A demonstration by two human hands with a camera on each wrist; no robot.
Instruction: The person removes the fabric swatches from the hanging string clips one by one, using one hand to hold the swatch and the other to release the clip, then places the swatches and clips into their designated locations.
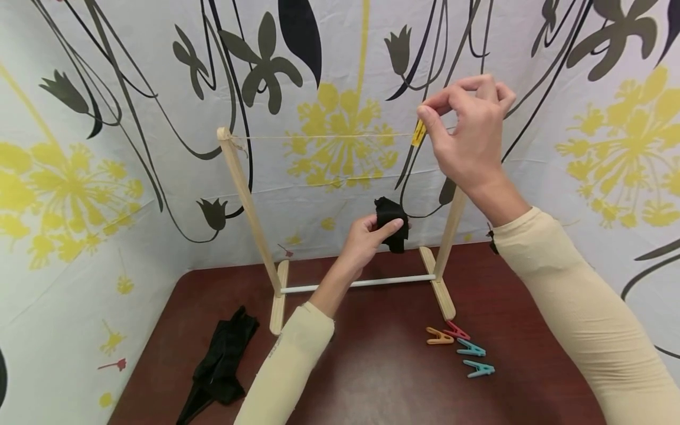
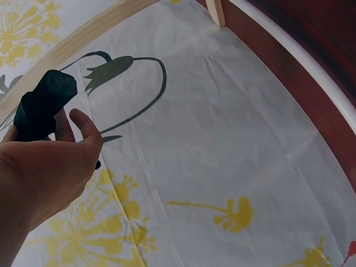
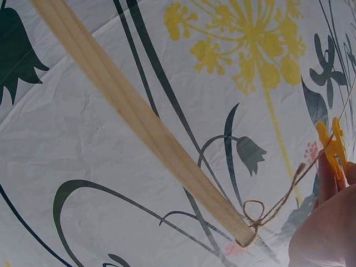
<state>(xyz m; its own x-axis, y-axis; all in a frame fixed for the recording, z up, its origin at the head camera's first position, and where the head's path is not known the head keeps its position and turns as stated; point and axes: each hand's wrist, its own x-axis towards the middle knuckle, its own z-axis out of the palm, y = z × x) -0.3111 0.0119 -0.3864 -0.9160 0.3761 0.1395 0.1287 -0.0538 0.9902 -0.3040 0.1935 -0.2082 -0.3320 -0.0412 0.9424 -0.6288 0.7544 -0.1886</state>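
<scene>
My left hand [image 1: 366, 242] grips a bunched piece of black cloth [image 1: 392, 224], thumb across its front, below the string and between the two posts. The same cloth [image 2: 44, 105] rises above the fingers in the left wrist view. Higher up on the right, my right hand [image 1: 473, 136] pinches a yellow clothespin [image 1: 418, 133] between thumb and fingers. In the right wrist view the jaws of this clothespin [image 3: 332, 146] are at the string [image 3: 303, 177]. That string runs between the tops of a wooden frame's posts [image 1: 248, 206].
On the dark red table [image 1: 372, 378] lies another black garment [image 1: 223, 360] at the left. Right of the middle are an orange clothespin [image 1: 440, 337], a red clothespin [image 1: 457, 330] and two blue clothespins [image 1: 471, 348]. A white rod [image 1: 393, 281] joins the frame's feet. Patterned fabric hangs behind.
</scene>
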